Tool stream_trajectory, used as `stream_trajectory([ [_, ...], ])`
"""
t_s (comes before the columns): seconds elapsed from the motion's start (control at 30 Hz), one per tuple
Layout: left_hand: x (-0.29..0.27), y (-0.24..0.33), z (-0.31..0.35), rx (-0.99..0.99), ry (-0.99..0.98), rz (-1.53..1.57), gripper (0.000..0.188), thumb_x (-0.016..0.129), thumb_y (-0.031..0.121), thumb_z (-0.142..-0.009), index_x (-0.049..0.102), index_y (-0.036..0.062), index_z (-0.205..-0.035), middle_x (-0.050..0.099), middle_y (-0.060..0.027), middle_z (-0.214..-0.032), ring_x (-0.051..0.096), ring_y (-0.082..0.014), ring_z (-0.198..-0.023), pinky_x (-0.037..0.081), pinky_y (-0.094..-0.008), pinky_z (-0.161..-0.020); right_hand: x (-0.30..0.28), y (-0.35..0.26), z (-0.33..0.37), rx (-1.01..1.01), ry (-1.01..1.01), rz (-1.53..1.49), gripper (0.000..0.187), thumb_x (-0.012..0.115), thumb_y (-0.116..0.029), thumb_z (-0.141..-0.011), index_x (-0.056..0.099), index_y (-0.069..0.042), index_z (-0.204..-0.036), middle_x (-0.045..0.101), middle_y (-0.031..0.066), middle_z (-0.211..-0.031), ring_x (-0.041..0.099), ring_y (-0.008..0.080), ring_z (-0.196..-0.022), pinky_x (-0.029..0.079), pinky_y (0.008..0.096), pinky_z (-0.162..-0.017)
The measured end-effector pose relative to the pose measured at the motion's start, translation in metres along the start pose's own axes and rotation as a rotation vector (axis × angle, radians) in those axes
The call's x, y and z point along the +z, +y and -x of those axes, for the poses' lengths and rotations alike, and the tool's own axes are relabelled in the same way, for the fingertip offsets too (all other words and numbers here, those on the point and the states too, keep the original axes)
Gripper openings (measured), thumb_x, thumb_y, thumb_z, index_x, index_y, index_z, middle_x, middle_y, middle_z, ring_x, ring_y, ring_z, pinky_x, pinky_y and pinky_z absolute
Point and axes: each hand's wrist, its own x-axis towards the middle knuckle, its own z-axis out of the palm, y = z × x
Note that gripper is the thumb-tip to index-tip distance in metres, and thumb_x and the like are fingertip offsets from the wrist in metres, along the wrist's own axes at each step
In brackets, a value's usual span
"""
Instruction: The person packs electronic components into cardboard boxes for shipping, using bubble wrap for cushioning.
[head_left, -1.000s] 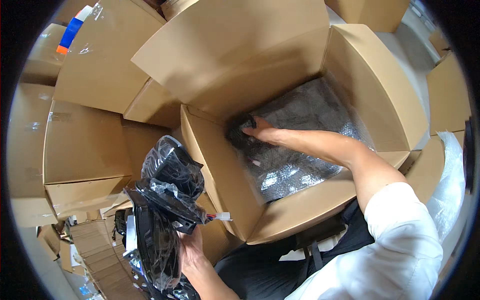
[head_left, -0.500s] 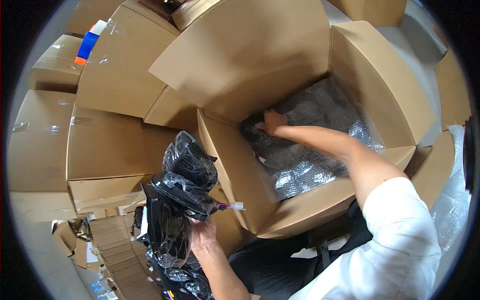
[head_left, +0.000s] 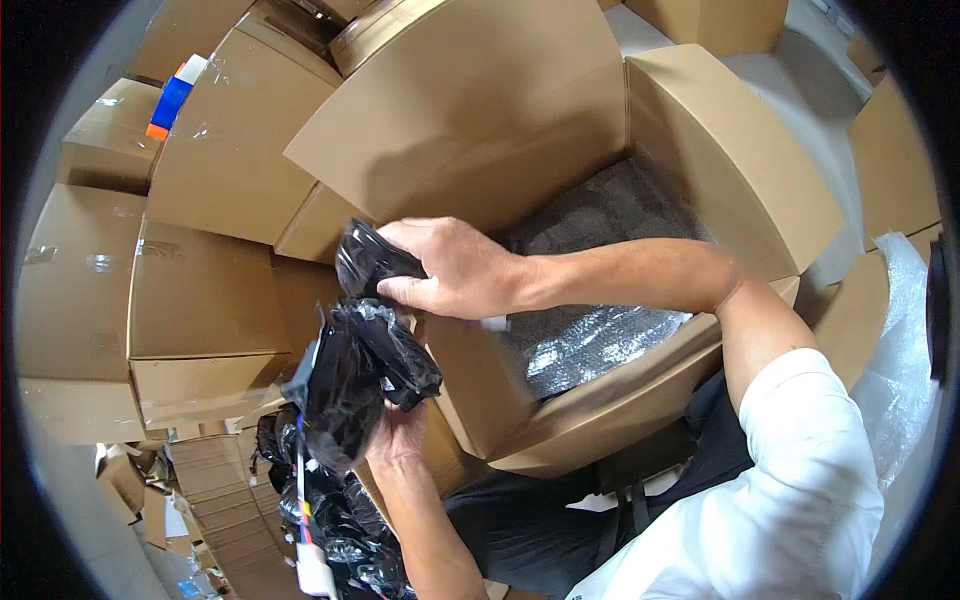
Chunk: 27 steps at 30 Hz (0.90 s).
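Note:
Left of the open carton (head_left: 485, 385), I hold black parts wrapped in clear plastic. My left hand (head_left: 398, 435) supports a black plastic-wrapped part (head_left: 345, 385) from below, its fingers mostly hidden behind it. My right hand (head_left: 455, 265) is closed around the upper black wrapped part (head_left: 370, 262), thumb in front. Coloured wires run down to a white connector (head_left: 314, 572) that hangs below the bundle. Inside the carton, a sheet of bubble wrap (head_left: 575, 350) lies over the bottom, shiny near the front and dark toward the back.
More black wrapped parts (head_left: 375, 545) lie in a heap below my left forearm. Closed cartons (head_left: 200, 290) are stacked along the left, one bearing a blue-and-orange tape dispenser (head_left: 172, 100). Loose bubble wrap (head_left: 885, 400) hangs at the right. Flattened cardboard (head_left: 225, 500) sits at lower left.
My right hand has come out of the carton and moved left onto the upper wrapped part. The bundle in my left hand has turned, and its wires and connector now hang down.

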Motion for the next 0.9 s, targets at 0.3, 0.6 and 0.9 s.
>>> stream_trajectory([
  [0.3,-0.021,0.018,0.001,0.012,-0.015,0.13,0.04,0.07,0.02,-0.089,0.062,0.003,-0.124,0.065,-0.0144,-0.125,0.064,-0.0292,-0.113,0.054,-0.043,-0.098,-0.045,0.189,0.014,0.875,-0.106,-0.244,0.054,0.068,-0.034,-0.092,0.053,-0.001,-0.132,0.058,0.0154,-0.131,0.055,0.0282,-0.121,0.05,0.0435,-0.095],
  [0.6,-0.034,0.017,-0.002,-0.004,0.164,0.089,0.039,0.076,0.017,-0.085,0.065,0.0034,-0.12,0.068,-0.0098,-0.12,0.065,-0.0265,-0.11,0.054,-0.0435,-0.098,-0.036,0.346,0.093,0.674,0.164,0.547,0.048,0.071,-0.032,-0.087,0.064,0.0,-0.122,0.065,0.0216,-0.123,0.062,0.0346,-0.113,0.048,0.0416,-0.096],
  [0.9,-0.043,0.009,-0.011,0.306,0.213,-0.403,0.04,0.073,0.019,-0.09,0.062,0.0029,-0.124,0.068,-0.0112,-0.119,0.067,-0.0253,-0.107,0.055,-0.0417,-0.095,-0.02,0.22,0.028,0.824,0.002,-0.267,0.065,0.058,-0.056,-0.095,0.058,0.004,-0.12,0.066,0.0119,-0.082,0.067,0.0192,-0.071,0.058,0.0336,-0.064],
])
